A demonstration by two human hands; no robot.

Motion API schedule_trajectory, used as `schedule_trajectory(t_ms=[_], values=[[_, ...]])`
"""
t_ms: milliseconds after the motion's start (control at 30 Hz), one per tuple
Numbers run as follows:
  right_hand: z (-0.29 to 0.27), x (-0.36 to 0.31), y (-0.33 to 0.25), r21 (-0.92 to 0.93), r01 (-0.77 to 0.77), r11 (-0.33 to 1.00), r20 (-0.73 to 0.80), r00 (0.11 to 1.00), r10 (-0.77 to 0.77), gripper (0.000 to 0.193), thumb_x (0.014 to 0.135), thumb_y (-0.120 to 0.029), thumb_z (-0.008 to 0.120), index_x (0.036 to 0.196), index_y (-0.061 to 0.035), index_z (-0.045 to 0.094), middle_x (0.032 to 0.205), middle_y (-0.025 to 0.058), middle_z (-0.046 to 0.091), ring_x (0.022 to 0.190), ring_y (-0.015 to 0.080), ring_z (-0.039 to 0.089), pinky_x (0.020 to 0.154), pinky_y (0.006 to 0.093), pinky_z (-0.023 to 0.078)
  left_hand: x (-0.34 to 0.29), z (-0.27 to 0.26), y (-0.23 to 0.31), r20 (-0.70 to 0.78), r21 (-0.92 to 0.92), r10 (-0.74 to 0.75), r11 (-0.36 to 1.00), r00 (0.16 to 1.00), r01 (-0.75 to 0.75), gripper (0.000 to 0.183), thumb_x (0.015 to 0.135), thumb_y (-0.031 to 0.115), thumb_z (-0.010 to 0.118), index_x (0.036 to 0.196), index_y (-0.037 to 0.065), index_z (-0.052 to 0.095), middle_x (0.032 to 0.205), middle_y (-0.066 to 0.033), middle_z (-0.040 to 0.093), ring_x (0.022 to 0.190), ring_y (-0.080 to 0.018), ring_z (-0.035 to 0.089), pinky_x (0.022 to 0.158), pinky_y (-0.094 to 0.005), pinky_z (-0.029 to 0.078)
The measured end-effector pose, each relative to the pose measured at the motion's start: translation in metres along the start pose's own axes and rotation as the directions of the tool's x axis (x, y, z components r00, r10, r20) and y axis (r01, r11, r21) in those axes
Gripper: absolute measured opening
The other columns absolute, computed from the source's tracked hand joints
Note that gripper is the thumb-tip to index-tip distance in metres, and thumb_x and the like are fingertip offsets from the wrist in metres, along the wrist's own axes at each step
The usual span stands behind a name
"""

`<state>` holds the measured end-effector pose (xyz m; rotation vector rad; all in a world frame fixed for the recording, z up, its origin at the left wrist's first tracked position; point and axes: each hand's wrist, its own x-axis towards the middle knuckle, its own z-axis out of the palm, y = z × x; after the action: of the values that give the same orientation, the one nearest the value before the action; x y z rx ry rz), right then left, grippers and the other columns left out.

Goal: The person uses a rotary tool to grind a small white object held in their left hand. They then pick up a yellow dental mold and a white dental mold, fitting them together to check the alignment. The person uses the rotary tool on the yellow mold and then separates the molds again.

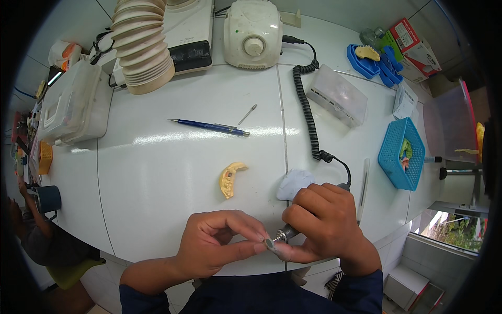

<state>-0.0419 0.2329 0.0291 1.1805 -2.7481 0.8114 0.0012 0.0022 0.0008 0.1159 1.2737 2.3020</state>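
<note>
Handpiece (287, 232), one, sits in the closed grip of the right hand (325, 214), nearer the wearer than the yellow dental cast (227, 181) and to its right. The left hand (217, 240) has a narrow grip, thumb and fingertips pinched on one small round piece (269, 244) at the handpiece's tip; whether the handpiece also bears it, I cannot tell. Counted around the cast: one pale blue lump (294, 184) to its right, one blue mechanical pencil (209, 125) and one slender bur (248, 113) beyond it, and one cream control box (251, 31) farther beyond, with one coiled black cable (308, 115) right of the cast. Well to the cast's right are one clear box (337, 97) and one blue basket (406, 179) holding coloured pieces (406, 148).

Lettering is printed on a red-and-white carton (415, 47), far beyond the cast on the right; marks on the white machine (191, 21), beyond it to the left, are too small to read.

The desk (157, 178) is white, glossy and crossed by dark seams. Far to the cast's left, another person (39, 235) sits on a green chair (73, 273); far to its right, a window (455, 231) shows greenery.
</note>
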Motion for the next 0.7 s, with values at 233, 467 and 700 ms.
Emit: schedule_trajectory(t_ms=[233, 467, 700], values=[[-0.0015, 0.0009, 0.0004, 0.002, 0.02, 1.0, 0.002, 1.0, -0.02, 0.038, 0.071, -0.043, 0.077, 0.071, -0.0122, 0.055, 0.069, 0.0025, 0.045, 0.056, 0.0181, 0.05, 0.051, 0.0306, 0.036, -0.0001, -0.0006, 0.0001, -0.002, -0.002, -0.005, 1.0, 1.0, 0.005, 0.014, 0.084, -0.01, 0.07, 0.095, 0.0, 0.066, 0.104, -0.0154, 0.068, 0.101, -0.0176, 0.065, 0.091, -0.0315, 0.051], [-0.0007, 0.0016, -0.0013, 0.005, -0.04, 0.999, -0.002, 0.999, 0.04, 0.04, 0.071, -0.045, 0.076, 0.072, -0.0119, 0.054, 0.068, 0.0031, 0.045, 0.056, 0.0188, 0.05, 0.05, 0.0309, 0.037, -0.0013, 0.0006, 0.0011, -0.027, -0.015, -0.029, 0.999, 0.999, 0.028, 0.016, 0.084, -0.011, 0.07, 0.095, 0.0, 0.065, 0.104, -0.0151, 0.068, 0.102, -0.0175, 0.064, 0.092, -0.032, 0.051], [0.0011, 0.0007, -0.0008, -0.007, -0.032, 0.999, -0.007, 0.999, 0.032, 0.04, 0.071, -0.046, 0.076, 0.072, -0.0121, 0.054, 0.068, 0.0029, 0.044, 0.055, 0.019, 0.049, 0.049, 0.0309, 0.036, -0.0015, 0.0006, 0.0001, -0.028, -0.024, -0.03, 0.999, 0.999, 0.03, 0.015, 0.084, -0.01, 0.07, 0.095, -0.001, 0.065, 0.105, -0.0154, 0.068, 0.101, -0.0169, 0.064, 0.093, -0.0319, 0.051]])
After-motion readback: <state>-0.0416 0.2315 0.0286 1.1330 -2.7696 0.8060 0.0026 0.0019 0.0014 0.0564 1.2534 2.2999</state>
